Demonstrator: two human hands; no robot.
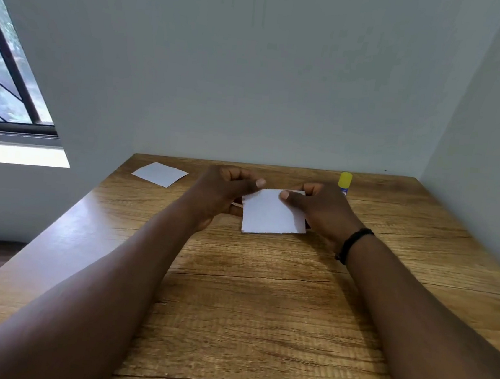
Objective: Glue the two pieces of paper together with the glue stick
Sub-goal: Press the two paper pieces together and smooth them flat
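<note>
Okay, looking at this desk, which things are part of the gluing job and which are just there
Part of the job:
held paper, gripped by left hand and right hand
second paper, lying flat at the far left
glue stick, standing behind the right hand, yellow cap on

Just there:
black wristband
window
wooden table, only the work surface

white paper (274, 213), yellow-capped glue stick (344, 182) (woodgrain table (260, 314))

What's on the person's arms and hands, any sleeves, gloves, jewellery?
Both forearms are bare, with no sleeves in view. Left hand and right hand have no gloves, and no rings show. The only thing worn is a black band around the right wrist; the left wrist has nothing on it.
</note>
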